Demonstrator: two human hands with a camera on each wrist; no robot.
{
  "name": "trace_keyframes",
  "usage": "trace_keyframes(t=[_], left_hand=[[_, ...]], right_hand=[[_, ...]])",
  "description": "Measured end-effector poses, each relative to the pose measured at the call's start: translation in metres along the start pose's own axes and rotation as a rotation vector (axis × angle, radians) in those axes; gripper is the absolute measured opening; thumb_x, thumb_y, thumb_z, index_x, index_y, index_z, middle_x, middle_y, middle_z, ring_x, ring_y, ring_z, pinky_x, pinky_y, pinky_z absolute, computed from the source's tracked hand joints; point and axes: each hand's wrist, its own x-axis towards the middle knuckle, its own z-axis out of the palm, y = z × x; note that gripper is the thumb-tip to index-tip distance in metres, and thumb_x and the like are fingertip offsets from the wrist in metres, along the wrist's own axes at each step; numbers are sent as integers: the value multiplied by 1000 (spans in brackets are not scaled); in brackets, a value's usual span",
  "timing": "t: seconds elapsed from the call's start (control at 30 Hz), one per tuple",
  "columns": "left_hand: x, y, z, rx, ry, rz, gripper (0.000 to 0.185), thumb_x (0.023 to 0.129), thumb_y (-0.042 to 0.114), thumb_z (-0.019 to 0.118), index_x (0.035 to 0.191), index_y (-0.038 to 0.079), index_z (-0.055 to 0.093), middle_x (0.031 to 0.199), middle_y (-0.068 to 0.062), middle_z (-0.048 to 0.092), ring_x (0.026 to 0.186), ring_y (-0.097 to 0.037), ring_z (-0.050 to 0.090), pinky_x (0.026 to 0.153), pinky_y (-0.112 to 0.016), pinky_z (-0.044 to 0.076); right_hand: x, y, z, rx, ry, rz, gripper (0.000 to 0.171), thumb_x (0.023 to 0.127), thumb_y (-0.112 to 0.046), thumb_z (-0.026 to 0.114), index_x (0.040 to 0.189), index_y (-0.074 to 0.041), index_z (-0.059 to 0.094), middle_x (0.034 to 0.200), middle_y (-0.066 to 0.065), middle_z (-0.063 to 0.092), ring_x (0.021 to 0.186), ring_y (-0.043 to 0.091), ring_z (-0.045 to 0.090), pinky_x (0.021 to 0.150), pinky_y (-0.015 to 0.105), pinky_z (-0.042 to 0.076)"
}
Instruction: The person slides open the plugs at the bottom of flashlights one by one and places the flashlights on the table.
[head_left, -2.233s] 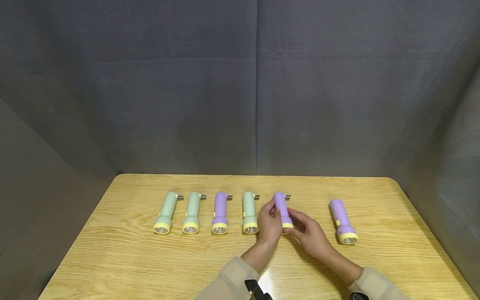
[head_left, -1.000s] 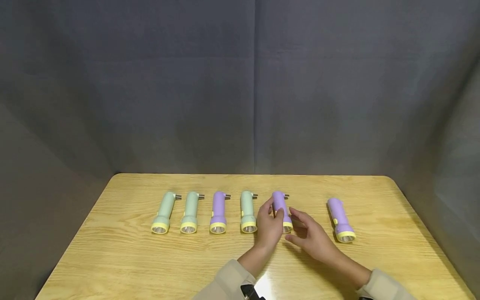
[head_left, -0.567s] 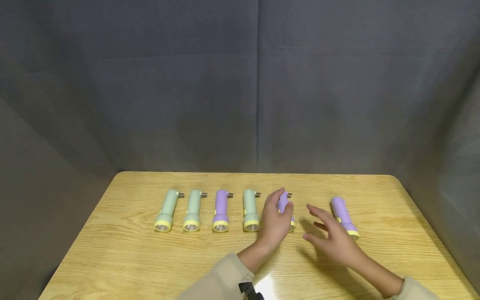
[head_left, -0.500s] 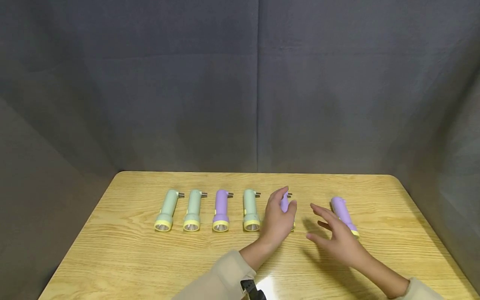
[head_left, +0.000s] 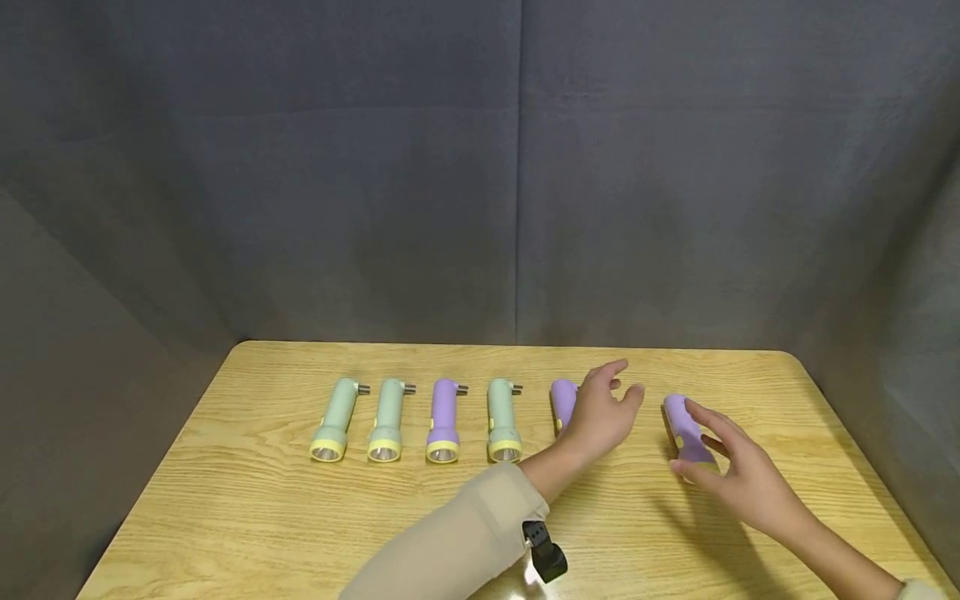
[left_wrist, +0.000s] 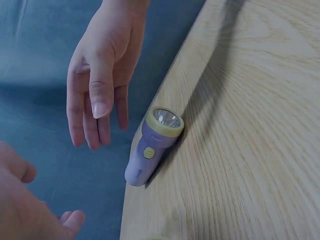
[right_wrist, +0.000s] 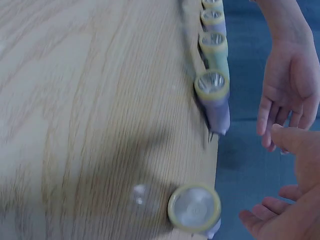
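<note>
Both hands loose, fingers apart — right hand (head_left: pixel 738 479) at the purple plastic flashlight (head_left: pixel 686 431) near desk's right edge, left hand (head_left: pixel 603 408) beside; no readable markings.

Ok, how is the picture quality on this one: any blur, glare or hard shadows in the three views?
Head view: sharp and evenly lit, with a bright glare patch on the table by the wrist camera and soft shadows under both hands. Left wrist view: the purple flashlight is crisp, the left hand blurred at the near corner. Right wrist view: soft throughout, the near flashlight lens out of focus, with a broad shadow on the wood.
</note>
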Motion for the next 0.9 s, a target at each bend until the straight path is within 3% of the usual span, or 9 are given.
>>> trace_keyframes(t=[0.07, 0.2, 0.3, 0.43, 0.6, 0.77, 0.9], left_hand=[[3, 0, 4, -5, -14, -33, 46, 103, 24, 61, 145, 8, 54, 140, -8, 54, 128, -24, 54, 93, -28, 53], [7, 0, 14, -29, -42, -86, 47, 103, 25, 62, 145, 6, 54, 142, -10, 53, 129, -27, 56, 92, -29, 55], [9, 0, 21, -42, -53, -123, 47, 103, 26, 62, 145, 6, 53, 143, -11, 54, 128, -26, 57, 93, -31, 55], [12, -2, 31, -47, -74, -174, 49, 103, 26, 61, 146, 5, 52, 142, -12, 56, 126, -25, 59, 95, -34, 54], [14, -6, 47, 11, -100, -233, 52, 102, 28, 63, 146, 4, 51, 142, -11, 58, 124, -24, 60, 99, -36, 53], [16, -11, 62, 43, -87, -293, 51, 100, 27, 66, 142, 1, 54, 137, -10, 61, 125, -23, 59, 104, -37, 50], [16, -16, 72, 14, -89, -311, 46, 100, 22, 67, 137, -2, 56, 124, -11, 66, 113, -19, 63, 95, -34, 53]], right_hand=[[0, 5, -3, -9, 12, 12, 78, 88, -8, 80, 152, 6, 38, 152, 29, 41, 130, 49, 41, 95, -2, 32], [-3, 18, -8, 15, 26, 32, 78, 89, -7, 79, 154, 4, 36, 153, 29, 40, 140, 8, 39, 94, -1, 35], [-5, 29, -10, 46, 33, 34, 79, 90, -5, 77, 155, 3, 34, 154, 22, 40, 128, -18, 32, 93, 2, 39], [-7, 42, -11, 85, 26, 42, 81, 92, -2, 75, 157, 5, 28, 153, 18, 40, 125, -19, 34, 91, 3, 42], [-9, 55, -11, 130, -19, 57, 83, 93, 0, 72, 157, 10, 19, 148, 39, 34, 124, -18, 34, 90, 4, 43], [-10, 66, -9, 179, -48, 76, 85, 93, 1, 72, 156, 13, 16, 149, 28, 37, 122, -17, 38, 91, 5, 44], [-10, 72, -6, 190, -72, 111, 87, 93, 0, 72, 155, 14, 14, 147, 32, 37, 117, -18, 42, 89, 5, 45]])
